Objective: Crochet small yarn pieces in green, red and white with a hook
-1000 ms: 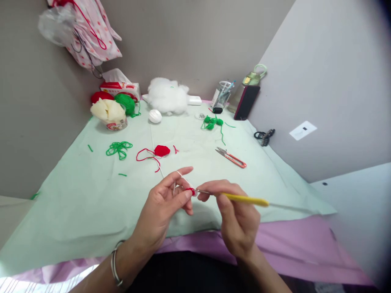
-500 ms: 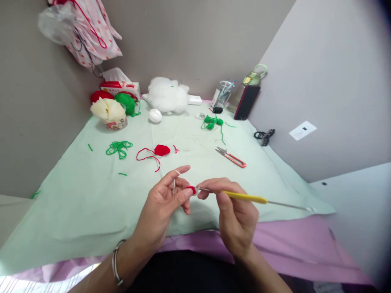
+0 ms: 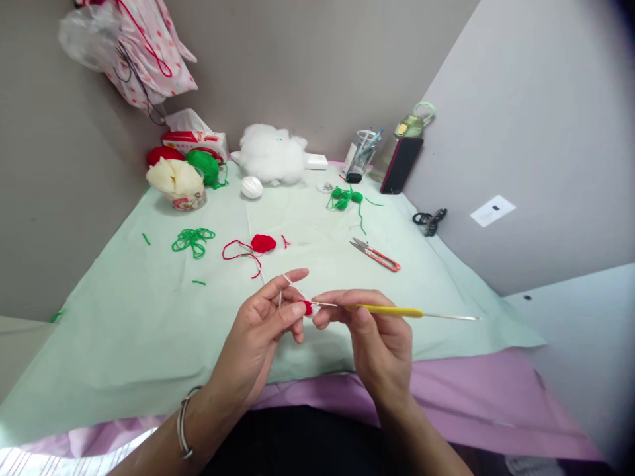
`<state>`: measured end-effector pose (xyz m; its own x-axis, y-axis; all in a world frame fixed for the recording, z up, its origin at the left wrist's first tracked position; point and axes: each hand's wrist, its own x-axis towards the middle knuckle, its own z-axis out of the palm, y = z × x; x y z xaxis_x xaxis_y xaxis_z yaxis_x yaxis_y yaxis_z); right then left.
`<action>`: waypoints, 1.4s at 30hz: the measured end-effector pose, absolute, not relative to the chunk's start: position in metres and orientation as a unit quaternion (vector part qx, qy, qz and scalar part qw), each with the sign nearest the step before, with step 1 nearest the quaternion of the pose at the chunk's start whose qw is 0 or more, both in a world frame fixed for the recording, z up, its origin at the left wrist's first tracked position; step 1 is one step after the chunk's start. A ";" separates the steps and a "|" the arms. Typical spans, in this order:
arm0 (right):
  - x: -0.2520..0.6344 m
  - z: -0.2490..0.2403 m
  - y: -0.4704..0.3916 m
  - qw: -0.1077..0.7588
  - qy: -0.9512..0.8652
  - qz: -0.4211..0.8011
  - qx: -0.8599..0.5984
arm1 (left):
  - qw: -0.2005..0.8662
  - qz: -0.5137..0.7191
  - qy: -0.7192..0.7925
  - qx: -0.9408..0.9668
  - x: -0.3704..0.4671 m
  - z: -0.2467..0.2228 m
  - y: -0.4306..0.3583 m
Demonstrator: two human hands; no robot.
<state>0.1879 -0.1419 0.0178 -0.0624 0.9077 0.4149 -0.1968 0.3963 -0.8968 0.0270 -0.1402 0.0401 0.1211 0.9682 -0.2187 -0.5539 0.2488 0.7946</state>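
Observation:
Between thumb and fingers, my left hand [image 3: 268, 324] pinches a small red and white crochet piece [image 3: 307, 308]. White yarn [image 3: 294, 285] runs over its raised index finger. My right hand [image 3: 380, 337] is closed around the yellow handle of a double-ended crochet hook [image 3: 397, 311], held nearly level. The hook's left tip meets the crochet piece, and its other metal end points right. Fingers partly hide the piece. Beyond my hands lie a red crocheted piece [image 3: 263, 243] with a loose tail and orange-handled thread snips [image 3: 376, 254].
Green yarn [image 3: 193, 242] lies loosely at left, and small green crocheted pieces [image 3: 343, 198] at right. Along the back stand a tub [image 3: 184, 198], white stuffing [image 3: 272, 155], a white yarn ball [image 3: 252, 188], a clear cup [image 3: 364, 155] and a phone [image 3: 401, 165]. A black hair claw [image 3: 430, 222] lies by the right wall.
My right hand and the hook have shifted slightly left and the hook has turned more level, its free end rising. My left hand has moved slightly left, still pinching the crochet piece.

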 end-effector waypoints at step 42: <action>0.171 0.026 -0.139 0.606 -0.608 0.370 -0.355 | 0.687 0.470 0.447 0.329 0.015 0.033 -0.139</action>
